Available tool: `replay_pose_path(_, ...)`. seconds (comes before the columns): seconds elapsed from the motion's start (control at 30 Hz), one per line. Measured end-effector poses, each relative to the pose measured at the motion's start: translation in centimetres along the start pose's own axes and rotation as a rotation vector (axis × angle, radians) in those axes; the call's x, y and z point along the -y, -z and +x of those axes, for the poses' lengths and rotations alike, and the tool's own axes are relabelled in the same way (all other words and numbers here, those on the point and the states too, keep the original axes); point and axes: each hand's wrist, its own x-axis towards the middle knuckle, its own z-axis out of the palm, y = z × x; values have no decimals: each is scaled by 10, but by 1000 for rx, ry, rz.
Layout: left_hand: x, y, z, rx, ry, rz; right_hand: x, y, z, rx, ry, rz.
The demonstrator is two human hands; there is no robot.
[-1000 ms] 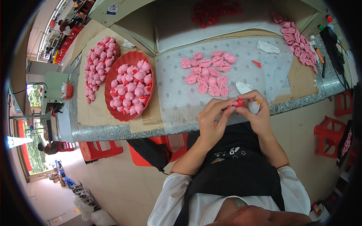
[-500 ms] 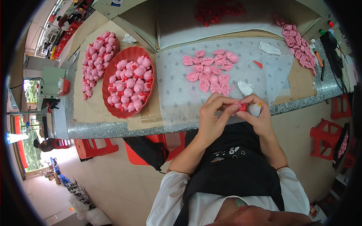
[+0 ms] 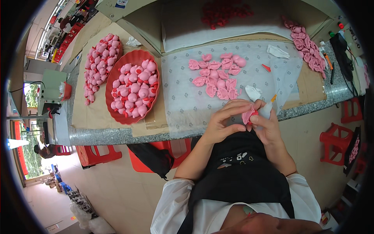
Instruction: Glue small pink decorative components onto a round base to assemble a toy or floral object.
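Observation:
Over the table's near edge, a small pink moulded piece [image 3: 248,116] with a reddish inner face is between my two hands. My left hand [image 3: 226,123] has its fingers along the far side of the piece and its thumb below it. The fingers of my right hand [image 3: 269,128] pinch the piece from the right. Tucked in that same hand is a small white squeeze bottle [image 3: 265,110], its thin orange nozzle pointing up and away. Just beyond my hands, several pink shell-like pieces [image 3: 210,80] and a crumpled white tissue [image 3: 253,92] lie on the printed white sheet [image 3: 181,93].
To the left, a red scalloped bowl [image 3: 110,102] holds pink-and-red figures, with a heap of similar figures [image 3: 102,58] beside it. Pink pieces [image 3: 311,54] are piled at the right. A grey open-fronted box [image 3: 144,29] stands behind. Red stools [image 3: 102,154] are under the table.
The pink piece has been turned, showing its reddish face. The bottle's nozzle now stands up clear of my right fingers, and my left thumb has moved lower.

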Motion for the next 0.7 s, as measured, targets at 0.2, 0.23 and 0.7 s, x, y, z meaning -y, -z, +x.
replay_pose_path(0.2, 13, 1, -5, 45, -140, 101, -4, -7, -3, 8, -33, 56)
replay_pose_path(0.23, 12, -5, -9, -81, -72, -59, -4, -8, -4, -15, 1, -23)
replay_pose_path(0.7, 5, -15, -13, -238, 303, -844, 42, -4, -31, -120, 556, -546)
